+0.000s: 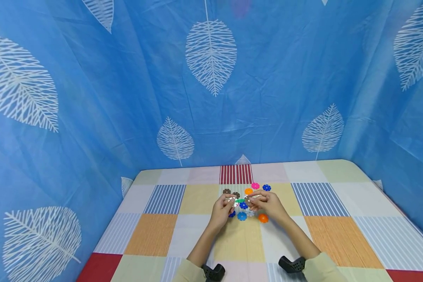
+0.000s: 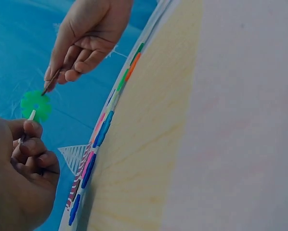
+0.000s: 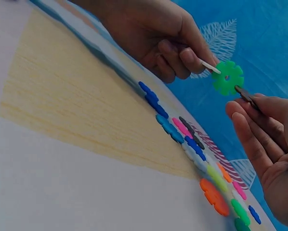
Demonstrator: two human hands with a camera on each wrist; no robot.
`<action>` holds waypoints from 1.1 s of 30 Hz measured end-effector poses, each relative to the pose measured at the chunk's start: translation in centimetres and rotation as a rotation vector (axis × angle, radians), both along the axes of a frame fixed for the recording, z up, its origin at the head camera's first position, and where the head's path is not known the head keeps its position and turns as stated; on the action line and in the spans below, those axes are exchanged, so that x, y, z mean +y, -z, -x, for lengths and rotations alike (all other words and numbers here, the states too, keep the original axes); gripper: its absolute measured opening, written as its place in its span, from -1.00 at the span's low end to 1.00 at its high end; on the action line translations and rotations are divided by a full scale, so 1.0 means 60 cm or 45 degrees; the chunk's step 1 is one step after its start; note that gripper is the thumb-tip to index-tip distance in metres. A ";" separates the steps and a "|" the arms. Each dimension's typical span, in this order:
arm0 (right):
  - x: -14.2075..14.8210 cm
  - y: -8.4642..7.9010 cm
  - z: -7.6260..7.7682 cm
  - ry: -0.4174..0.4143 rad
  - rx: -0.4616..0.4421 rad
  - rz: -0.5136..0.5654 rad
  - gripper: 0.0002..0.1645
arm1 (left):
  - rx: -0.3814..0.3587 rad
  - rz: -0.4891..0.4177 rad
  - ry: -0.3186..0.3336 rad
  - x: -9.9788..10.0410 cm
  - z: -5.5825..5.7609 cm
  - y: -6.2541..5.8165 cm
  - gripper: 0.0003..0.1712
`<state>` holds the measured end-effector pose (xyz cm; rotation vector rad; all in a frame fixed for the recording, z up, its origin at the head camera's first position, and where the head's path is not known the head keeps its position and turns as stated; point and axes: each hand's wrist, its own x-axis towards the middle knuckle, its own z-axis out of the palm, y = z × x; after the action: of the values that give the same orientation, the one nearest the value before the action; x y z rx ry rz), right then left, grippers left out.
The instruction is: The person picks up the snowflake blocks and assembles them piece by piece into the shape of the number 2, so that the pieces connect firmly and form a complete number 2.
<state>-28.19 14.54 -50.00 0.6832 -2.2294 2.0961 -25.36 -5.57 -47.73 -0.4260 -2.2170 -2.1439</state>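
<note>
My left hand (image 1: 220, 213) pinches a white notched plastic disc (image 3: 210, 66) between thumb and fingers, its edge showing in both wrist views. Opposite it, my right hand (image 1: 269, 204) pinches a brown notched disc (image 3: 248, 99) by its rim. Between the two is a green flower-shaped disc (image 3: 233, 76) with a small centre hole. The white disc meets one side of the green one, and the brown disc's edge meets its other side. All three are held above the table, fingertips close together. In the left wrist view the green disc (image 2: 43, 102) appears just beyond my left fingertips.
Several loose discs lie on the patchwork-cloth table (image 1: 197, 196) around my hands, among them an orange disc (image 1: 263, 218), a light blue disc (image 1: 242, 216), a pink disc (image 1: 255, 185) and a dark blue disc (image 1: 266, 187). A blue leaf-patterned curtain (image 1: 261, 98) hangs behind.
</note>
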 end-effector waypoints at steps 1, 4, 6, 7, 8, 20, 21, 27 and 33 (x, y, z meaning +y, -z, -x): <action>-0.001 -0.003 -0.002 -0.008 -0.008 -0.009 -0.74 | 0.004 0.004 0.001 0.000 0.000 0.000 -0.73; -0.004 -0.016 -0.010 -0.013 -0.045 -0.054 -0.69 | 0.010 -0.002 0.006 0.000 -0.001 0.000 -0.75; -0.006 -0.017 -0.011 0.002 -0.064 -0.062 -0.68 | 0.012 -0.011 0.011 0.001 -0.001 0.002 -0.75; -0.008 -0.015 -0.010 0.011 -0.065 -0.053 -0.68 | 0.012 -0.023 0.016 0.001 -0.001 0.004 -0.74; -0.009 -0.012 -0.010 0.022 -0.058 -0.045 -0.69 | 0.011 -0.033 0.018 0.001 -0.001 0.005 -0.74; -0.027 0.002 -0.020 0.033 -0.014 0.080 -0.78 | 0.041 -0.074 -0.016 -0.002 -0.008 0.024 -0.73; -0.028 -0.002 -0.022 0.031 -0.016 0.088 -0.79 | 0.047 -0.078 -0.017 -0.001 -0.007 0.025 -0.74; -0.029 -0.010 -0.026 0.019 -0.031 0.098 -0.79 | 0.074 -0.057 -0.008 -0.001 -0.006 0.026 -0.75; -0.024 0.014 -0.013 0.005 -0.038 0.046 -0.74 | 0.148 -0.018 0.002 0.000 -0.006 0.028 -0.78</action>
<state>-27.42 13.08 -50.85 0.6498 -2.2003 2.1530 -24.97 -5.56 -49.41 -0.5372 -2.1392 -2.0768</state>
